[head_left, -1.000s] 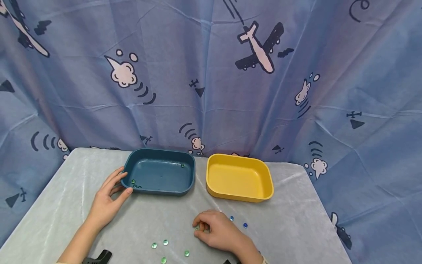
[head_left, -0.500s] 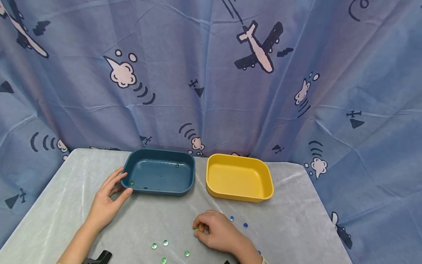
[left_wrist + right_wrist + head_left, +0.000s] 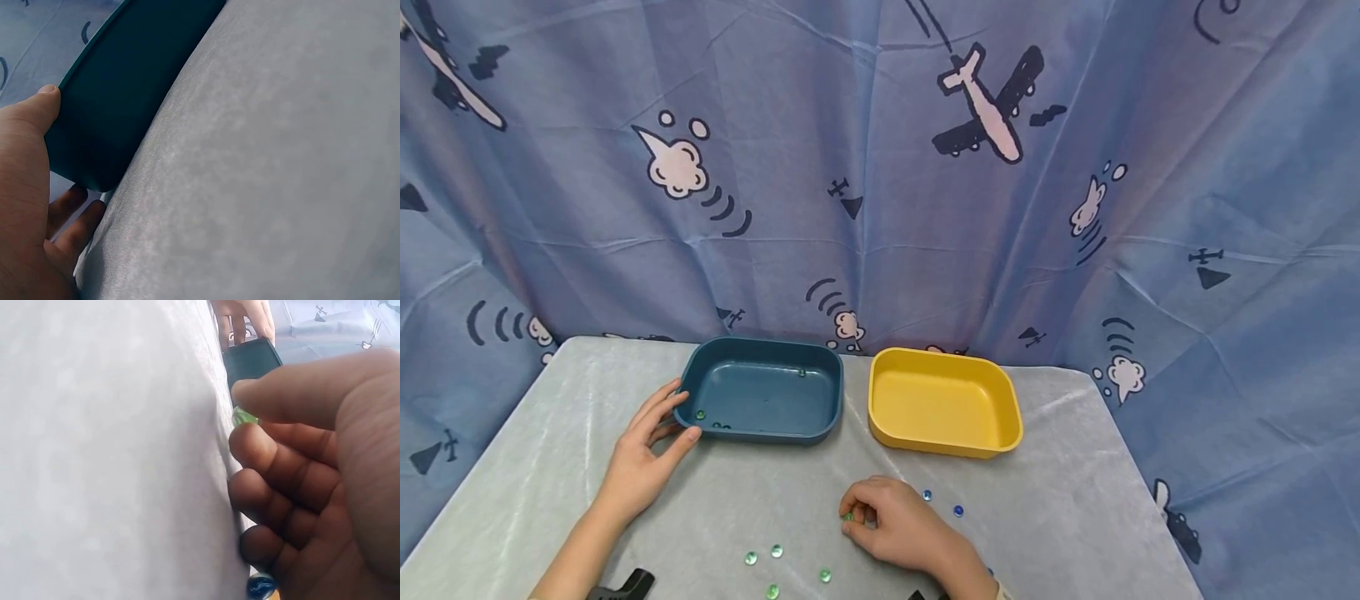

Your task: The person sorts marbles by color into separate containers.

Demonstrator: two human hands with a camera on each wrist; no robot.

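Observation:
My left hand [image 3: 640, 467] holds the left end of the dark teal tray [image 3: 767, 400], its thumb at the front rim and fingers round the side. In the left wrist view the thumb touches the rim of the tray [image 3: 125, 94]. Several green marbles [image 3: 701, 414] lie inside that tray, some half hidden behind its front wall. Low over the table, my right hand [image 3: 898, 525] pinches a green marble [image 3: 242, 417] between thumb and fingertip, the other fingers curled. Left of this hand lie several loose green marbles [image 3: 825, 576].
A yellow tray [image 3: 943, 404] stands right of the teal one at the back of the cloth-covered table [image 3: 1060, 483]. Blue marbles [image 3: 958, 511] lie beyond and beside the right hand. A printed curtain [image 3: 775, 167] hangs behind the table.
Inside the teal tray, the marble near the back has rolled a little left, and those along the front wall have shifted. Both hands have stayed almost in place.

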